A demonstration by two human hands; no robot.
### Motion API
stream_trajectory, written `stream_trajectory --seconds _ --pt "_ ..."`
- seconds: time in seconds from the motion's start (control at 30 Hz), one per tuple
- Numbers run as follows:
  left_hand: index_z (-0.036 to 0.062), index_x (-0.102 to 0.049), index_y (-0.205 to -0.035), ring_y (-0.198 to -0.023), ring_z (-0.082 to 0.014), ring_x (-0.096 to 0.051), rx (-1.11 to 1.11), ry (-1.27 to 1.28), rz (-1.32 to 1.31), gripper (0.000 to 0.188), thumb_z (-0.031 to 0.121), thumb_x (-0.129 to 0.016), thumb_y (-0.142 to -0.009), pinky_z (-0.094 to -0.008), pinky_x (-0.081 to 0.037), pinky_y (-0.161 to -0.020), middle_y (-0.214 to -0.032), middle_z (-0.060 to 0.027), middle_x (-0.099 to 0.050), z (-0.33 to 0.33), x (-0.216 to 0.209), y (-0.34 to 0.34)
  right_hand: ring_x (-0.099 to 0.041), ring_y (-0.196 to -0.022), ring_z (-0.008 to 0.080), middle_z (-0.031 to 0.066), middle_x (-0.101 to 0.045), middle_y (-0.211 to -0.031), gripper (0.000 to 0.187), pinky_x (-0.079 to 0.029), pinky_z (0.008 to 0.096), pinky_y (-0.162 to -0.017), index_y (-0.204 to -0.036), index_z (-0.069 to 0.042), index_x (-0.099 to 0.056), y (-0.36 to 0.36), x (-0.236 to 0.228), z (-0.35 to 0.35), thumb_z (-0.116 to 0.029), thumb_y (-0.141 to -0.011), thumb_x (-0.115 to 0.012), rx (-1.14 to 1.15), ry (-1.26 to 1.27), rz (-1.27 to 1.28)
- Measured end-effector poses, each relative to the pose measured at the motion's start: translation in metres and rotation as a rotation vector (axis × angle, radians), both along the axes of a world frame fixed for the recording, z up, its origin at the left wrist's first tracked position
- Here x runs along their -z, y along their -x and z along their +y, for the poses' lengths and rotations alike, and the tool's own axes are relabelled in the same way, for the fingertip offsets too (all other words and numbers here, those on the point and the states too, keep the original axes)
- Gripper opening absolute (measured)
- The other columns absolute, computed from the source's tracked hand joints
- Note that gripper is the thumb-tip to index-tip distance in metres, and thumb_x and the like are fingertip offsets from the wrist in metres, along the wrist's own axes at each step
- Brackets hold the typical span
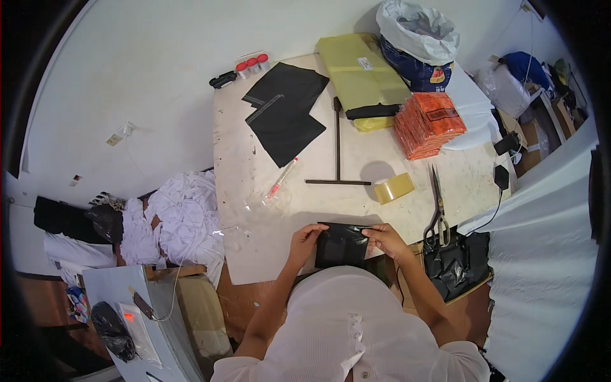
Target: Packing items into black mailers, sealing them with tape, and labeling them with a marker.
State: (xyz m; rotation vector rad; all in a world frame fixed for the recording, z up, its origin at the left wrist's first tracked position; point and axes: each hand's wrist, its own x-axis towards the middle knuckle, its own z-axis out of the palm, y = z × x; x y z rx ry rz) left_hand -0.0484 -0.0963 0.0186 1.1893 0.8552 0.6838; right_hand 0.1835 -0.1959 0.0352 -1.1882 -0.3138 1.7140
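Note:
A black plastic packet (340, 247) is held between both hands at the near edge of the table. My left hand (308, 239) pinches its upper left corner, and my right hand (386, 240) grips its upper right corner. The packet's surface is shiny, and what it may contain is hidden. Beyond it lie a dark T-shaped bar (338, 146) and a roll of yellowish tape (394, 188). Right of my right hand rests a pair of scissors (438, 213), with its handles over the table's edge.
Two dark fabric pieces (286, 130), a yellow package (359, 70) and a stack of orange packets (429, 124) occupy the far table (254, 210). A pen (282, 177) lies at left. Beside the table's right edge stands a box of black plastic (458, 264). White cloth (184, 216) is heaped at left.

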Motion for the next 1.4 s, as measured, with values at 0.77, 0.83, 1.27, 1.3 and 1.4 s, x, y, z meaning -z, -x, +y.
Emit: stream_trajectory --seconds 0.77,0.83,1.27,1.3,1.4 --pt "0.0082 -0.061 -0.103 -0.076 -0.0031 -0.051 -0.067 0.251 -0.036 0.016 0.012 -0.056 -0.088 -0.0178 -0.04 -0.061 -0.089 0.0042 -0.059 0.02 0.008 0.009 -0.059 -0.058 0.0137 0.0067 -0.061 -0.071 0.017 -0.05 0.0273 -0.058 -0.091 0.002 -0.058 0.004 -0.005 0.022 -0.014 -0.086 -0.059 0.009 0.013 -0.017" --pt "0.0086 -0.061 -0.102 -0.075 -0.0025 -0.051 -0.124 0.247 -0.045 0.015 0.011 -0.054 -0.089 -0.0174 -0.04 -0.062 -0.088 0.0043 -0.059 0.025 0.005 0.004 -0.061 -0.063 0.0132 0.0068 -0.063 -0.076 0.017 -0.051 0.027 -0.062 -0.092 0.002 -0.059 0.002 0.004 0.027 -0.014 -0.086 -0.059 0.053 0.014 -0.002" --pt "0.0147 -0.047 -0.126 -0.119 -0.0312 -0.037 0.187 -1.171 0.682 0.046 0.034 -0.053 -0.085 -0.0471 -0.023 -0.104 -0.125 -0.0118 -0.045 0.01 -0.037 -0.034 -0.063 -0.075 0.0132 0.0059 -0.064 -0.088 0.018 -0.051 0.0263 -0.07 -0.097 -0.001 -0.06 0.009 0.015 0.058 -0.015 -0.086 -0.059 0.023 -0.06 -0.003" --pt "0.0171 -0.046 -0.127 -0.121 -0.0309 -0.034 0.214 -1.159 0.707 0.048 0.037 -0.053 -0.084 -0.0482 -0.022 -0.104 -0.128 -0.011 -0.041 0.008 -0.026 -0.031 -0.063 -0.075 0.0133 0.0059 -0.064 -0.088 0.018 -0.051 0.0265 -0.069 -0.098 -0.001 -0.06 0.01 0.014 0.059 -0.015 -0.086 -0.059 0.021 -0.055 -0.014" --pt "0.0219 -0.047 -0.127 -0.12 -0.0301 -0.034 0.211 -1.181 0.735 0.049 0.041 -0.053 -0.083 -0.0491 -0.022 -0.103 -0.127 -0.0098 -0.04 0.005 -0.016 -0.029 -0.061 -0.072 0.0124 0.0041 -0.064 -0.087 0.017 -0.052 0.0259 -0.069 -0.096 -0.003 -0.061 0.011 0.014 0.062 -0.016 -0.086 -0.06 -0.031 -0.036 -0.11"
